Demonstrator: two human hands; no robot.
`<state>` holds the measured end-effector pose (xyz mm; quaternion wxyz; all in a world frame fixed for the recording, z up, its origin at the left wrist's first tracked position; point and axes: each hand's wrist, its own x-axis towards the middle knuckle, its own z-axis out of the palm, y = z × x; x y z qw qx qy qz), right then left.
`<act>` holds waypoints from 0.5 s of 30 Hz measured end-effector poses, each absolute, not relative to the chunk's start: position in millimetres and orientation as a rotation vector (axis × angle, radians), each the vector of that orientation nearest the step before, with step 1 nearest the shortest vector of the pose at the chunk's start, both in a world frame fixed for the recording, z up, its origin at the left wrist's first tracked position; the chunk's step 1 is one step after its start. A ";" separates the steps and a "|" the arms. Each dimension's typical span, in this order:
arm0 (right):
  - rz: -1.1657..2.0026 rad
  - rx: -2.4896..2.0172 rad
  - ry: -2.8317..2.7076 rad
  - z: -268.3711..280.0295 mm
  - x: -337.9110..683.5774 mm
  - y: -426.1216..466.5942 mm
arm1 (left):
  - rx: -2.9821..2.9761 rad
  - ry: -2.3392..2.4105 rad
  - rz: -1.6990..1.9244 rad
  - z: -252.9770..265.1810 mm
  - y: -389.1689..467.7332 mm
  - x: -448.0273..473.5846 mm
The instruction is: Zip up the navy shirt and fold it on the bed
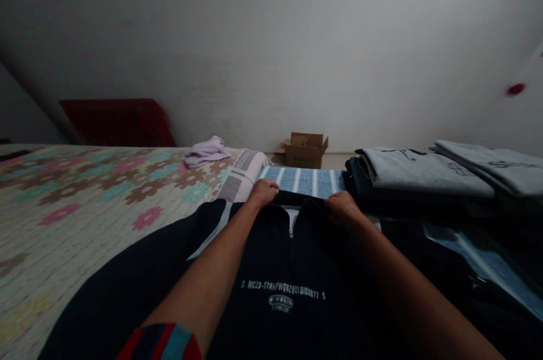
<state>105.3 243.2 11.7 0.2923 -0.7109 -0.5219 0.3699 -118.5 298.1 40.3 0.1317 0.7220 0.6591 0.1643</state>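
A dark navy zip-neck sweatshirt (271, 258) lies spread out, front side up, with white lettering and an oval badge on its chest. My left hand (263, 193) is closed on the left end of its collar. At the collar's right end, my right hand (341, 206) grips the fabric too. The collar is pulled straight between both fists. Below it, the short zip (291, 232) is partly undone, and a light grey lining shows in the neck opening. My forearms cover parts of the chest and sleeves.
A flowered bedcover (139, 201) spreads out on the left, with a crumpled pink cloth (207, 151) on it. Blue striped fabric (303, 180) lies beyond the collar. Folded grey garments (424, 172) are stacked at right. An open cardboard box (304, 151) stands near the wall.
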 end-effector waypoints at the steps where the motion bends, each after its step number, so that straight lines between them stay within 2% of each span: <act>1: 1.023 -1.874 -1.366 11.6 105.7 242.0 | 2.114 1.909 0.465 41.2 298.3 -119.2; 10: 1.108 -1.776 -1.346 12.3 114.4 239.5 | 2.392 1.903 0.368 51.6 277.0 -97.6; 15: 1.008 -1.788 -1.436 7.1 114.2 235.9 | 2.604 1.586 0.237 58.1 258.1 -70.0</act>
